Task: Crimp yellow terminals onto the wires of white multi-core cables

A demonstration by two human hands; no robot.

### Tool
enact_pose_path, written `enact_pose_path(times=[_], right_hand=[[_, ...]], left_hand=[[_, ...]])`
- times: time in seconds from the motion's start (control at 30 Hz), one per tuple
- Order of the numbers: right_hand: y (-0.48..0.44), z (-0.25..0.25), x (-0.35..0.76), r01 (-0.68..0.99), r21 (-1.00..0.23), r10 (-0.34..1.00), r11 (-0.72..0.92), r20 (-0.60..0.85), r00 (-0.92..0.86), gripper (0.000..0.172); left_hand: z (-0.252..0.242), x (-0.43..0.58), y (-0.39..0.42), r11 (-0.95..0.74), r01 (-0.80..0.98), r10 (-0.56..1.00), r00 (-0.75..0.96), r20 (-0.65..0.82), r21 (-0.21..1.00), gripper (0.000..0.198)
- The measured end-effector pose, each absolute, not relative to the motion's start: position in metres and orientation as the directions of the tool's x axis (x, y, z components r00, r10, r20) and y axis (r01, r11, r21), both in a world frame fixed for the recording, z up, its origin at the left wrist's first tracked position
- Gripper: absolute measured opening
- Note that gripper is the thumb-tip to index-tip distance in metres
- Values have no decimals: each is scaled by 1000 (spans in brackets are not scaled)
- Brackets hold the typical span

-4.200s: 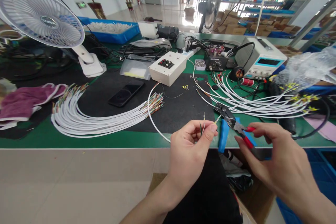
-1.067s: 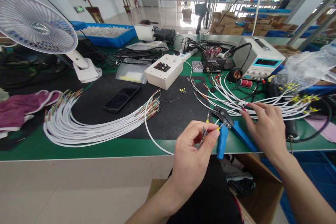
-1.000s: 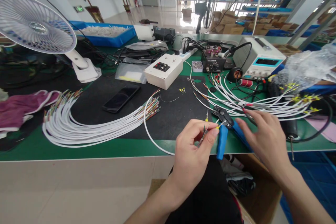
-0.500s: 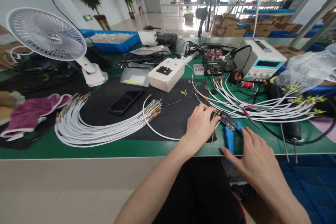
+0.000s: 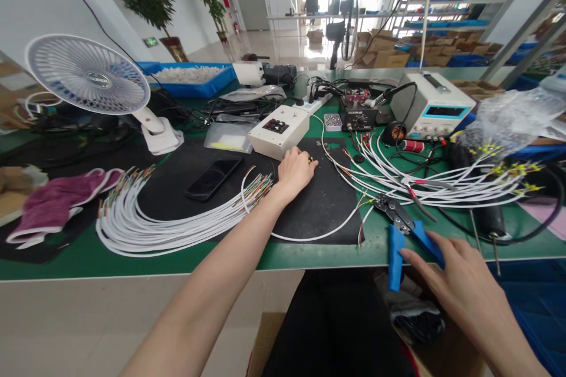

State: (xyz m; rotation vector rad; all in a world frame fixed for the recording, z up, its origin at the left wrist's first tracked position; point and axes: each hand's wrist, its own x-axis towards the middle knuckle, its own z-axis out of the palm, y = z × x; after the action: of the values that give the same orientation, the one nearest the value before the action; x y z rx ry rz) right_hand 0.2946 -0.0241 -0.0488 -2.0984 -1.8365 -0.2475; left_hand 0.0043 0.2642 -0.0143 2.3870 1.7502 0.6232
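My left hand [image 5: 295, 174] reaches over the black mat [image 5: 327, 212], fingertips closed together at small yellow crimp terminals [image 5: 311, 160]; the fingers partly hide them. My right hand [image 5: 464, 274] holds blue-handled crimping pliers [image 5: 395, 215], with the thumb on one handle and fingers at the other. The handles are spread apart. Near the pliers' jaws lies the end of a single white cable [image 5: 327, 238], its thin coloured wires fanned out and a yellow tip at the jaws. A bundle of white cables [image 5: 177, 234] with bare coloured ends curves across the left of the mat.
A phone [image 5: 213, 179] lies beyond the bundle. Behind my left hand stands a beige switch box [image 5: 279, 129]. White cables with yellow tips [image 5: 464, 188] spread at right, before a power supply [image 5: 435, 106]. A fan [image 5: 91, 76] and a purple cloth [image 5: 62, 203] are at left.
My left hand has left the cable end by the pliers and moved left and away to the yellow terminals. The pliers have shifted slightly toward me, with handles spread wider.
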Motion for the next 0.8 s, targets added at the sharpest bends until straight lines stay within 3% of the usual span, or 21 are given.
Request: enact_pose_path(times=[0.23,0.37,0.43,0.53,0.63,0.8], right_hand=[[-26,-49,301,892,-290,934,-345,-9,358,49],[-33,-37,289,732,-522,898,-437,-296,325,46],[-41,-34,281,545,-684,872,-486,-420,250,44],[-54,-33,267,85,-843,846,-531,-522,108,40],[-63,-33,253,-324,-810,849,-489,-527,36,32],[-71,-37,244,-558,-765,892,-320,-443,96,28]], left_hand=[[-22,19,271,-364,891,915,287,282,271,20],[-17,24,275,-382,884,909,306,284,270,20],[-11,26,271,-408,866,897,323,301,288,16],[3,25,252,-464,815,870,347,351,347,16],[18,16,217,-514,735,847,353,398,441,21],[20,-4,143,-510,545,859,354,369,665,13]])
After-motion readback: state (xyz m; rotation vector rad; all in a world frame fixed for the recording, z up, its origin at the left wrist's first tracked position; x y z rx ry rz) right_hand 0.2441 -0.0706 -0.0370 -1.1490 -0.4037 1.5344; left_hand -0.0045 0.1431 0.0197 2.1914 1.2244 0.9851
